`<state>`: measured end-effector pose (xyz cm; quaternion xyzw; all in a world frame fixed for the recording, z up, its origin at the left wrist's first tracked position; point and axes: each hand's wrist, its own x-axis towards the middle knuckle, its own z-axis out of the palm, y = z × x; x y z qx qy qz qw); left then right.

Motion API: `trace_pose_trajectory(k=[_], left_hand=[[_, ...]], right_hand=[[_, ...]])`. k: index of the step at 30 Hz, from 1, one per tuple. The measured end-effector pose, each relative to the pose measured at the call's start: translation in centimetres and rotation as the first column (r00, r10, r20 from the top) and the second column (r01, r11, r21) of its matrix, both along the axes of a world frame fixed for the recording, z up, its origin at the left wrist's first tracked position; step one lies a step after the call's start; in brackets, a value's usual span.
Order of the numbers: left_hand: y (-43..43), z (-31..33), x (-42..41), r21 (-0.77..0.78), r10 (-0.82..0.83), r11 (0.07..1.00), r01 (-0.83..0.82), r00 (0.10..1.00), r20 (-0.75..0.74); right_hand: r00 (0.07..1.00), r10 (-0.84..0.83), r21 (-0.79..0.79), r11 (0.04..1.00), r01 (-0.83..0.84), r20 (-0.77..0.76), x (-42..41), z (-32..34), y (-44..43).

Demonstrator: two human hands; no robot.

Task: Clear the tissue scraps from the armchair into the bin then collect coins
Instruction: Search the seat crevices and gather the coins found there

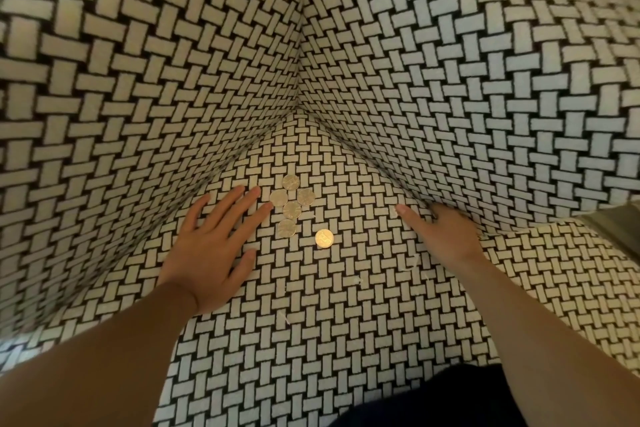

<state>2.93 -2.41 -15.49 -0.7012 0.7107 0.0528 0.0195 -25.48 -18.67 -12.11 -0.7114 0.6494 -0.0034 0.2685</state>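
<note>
Black-and-white basket-weave upholstery was seen across the whole armchair (pixel 450 80), with the back and one side panel meeting in a corner above the seat (pixel 329 322). Six coins (pixel 291 210) were laid flat on the seat near that corner: five were grouped closely together, some touching at the edges, and a sixth, brighter coin (pixel 324 238) was set slightly apart to their right. The left hand (pixel 207 253) was placed palm down on the seat just beside the group, its fingers (pixel 247 199) straight and spread apart, nothing being held; whether the nearest fingertip touched a coin could not be determined. The right hand (pixel 446 232) was positioned at the seam where the seat met the right side panel, well apart from the coins. Its thumb (pixel 407 213) was extended toward the coins, while the remaining fingers were hidden at the seam, so their state could not be determined. A few small white tissue scraps (pixel 414 259) were scattered on the seat between the two forearms. Dark clothing (pixel 415 399) was visible at the lower edge.
</note>
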Motion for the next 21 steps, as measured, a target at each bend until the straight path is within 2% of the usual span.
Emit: trace_pose_trajectory(k=[5,9,15,21], left_hand=[[0.1,0.0,0.1,-0.009,-0.004,1.000,0.004,1.000,-0.004],[0.0,0.0,0.2,-0.006,-0.009,1.000,0.009,1.000,-0.008],[0.0,0.0,0.2,-0.011,-0.013,1.000,0.013,1.000,0.004],[0.0,-0.1,0.2,-0.003,-0.013,1.000,0.013,1.000,0.006]], right_hand=[[0.999,-0.035,-0.173,0.984,0.034,-0.005,0.3,-0.1,0.8],[0.999,-0.038,-0.239,0.970,0.032,-0.021,0.5,0.2,0.9],[0.965,0.044,-0.331,0.934,-0.131,-0.259,0.3,0.6,0.5],[0.967,0.143,-0.425,0.878,-0.222,-0.210,-0.5,0.5,0.2]])
